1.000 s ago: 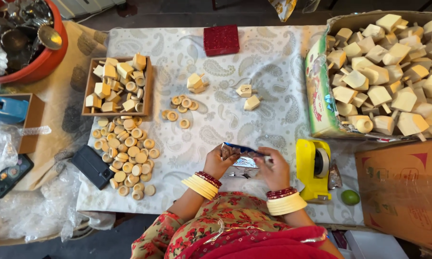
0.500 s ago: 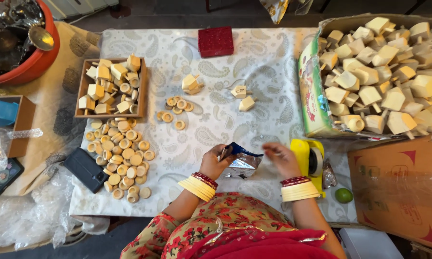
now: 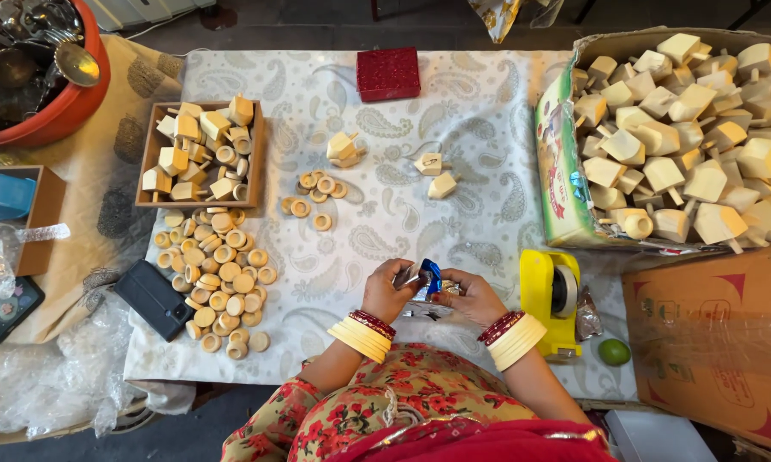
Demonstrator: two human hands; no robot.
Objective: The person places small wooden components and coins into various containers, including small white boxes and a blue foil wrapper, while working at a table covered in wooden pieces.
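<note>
Wrapper [image 3: 427, 278], shiny blue and silver, small: held above the near edge of the table [image 3: 488, 111], a little right of its middle, pinched between both hands. Left hand [image 3: 388, 291] closed on its left end; right hand [image 3: 471, 295] closed on its right end, fingers curled under. What the wrapper contains cannot be told. Both wrists carry stacked cream and red bangles [image 3: 360, 334].

Table covering: white cloth with grey paisley print.

Tape dispenser [image 3: 552, 299], yellow, upright: near edge, just right of the right hand. Small green round thing [image 3: 613, 352] beside it, near the right near corner.

Cardboard box [image 3: 565, 171], open, heaped with pale wooden blocks [image 3: 685, 111]: far right corner, reaching down the right edge.

Wooden tray [image 3: 199, 154], holding more blocks and rings: far left part of the table.

Pile of wooden rings [image 3: 219, 278]: left edge, just below the tray. Smaller cluster of rings [image 3: 313, 192] toward the middle.

Three loose wooden pieces [image 3: 344, 150]: middle of the table, apart from one another.

Red box [image 3: 388, 74]: far edge, centre.

Black flat case [image 3: 153, 298]: near left corner, touching the ring pile.

Red tub [image 3: 69, 94] of metal utensils: off the table, beyond the far left corner.
</note>
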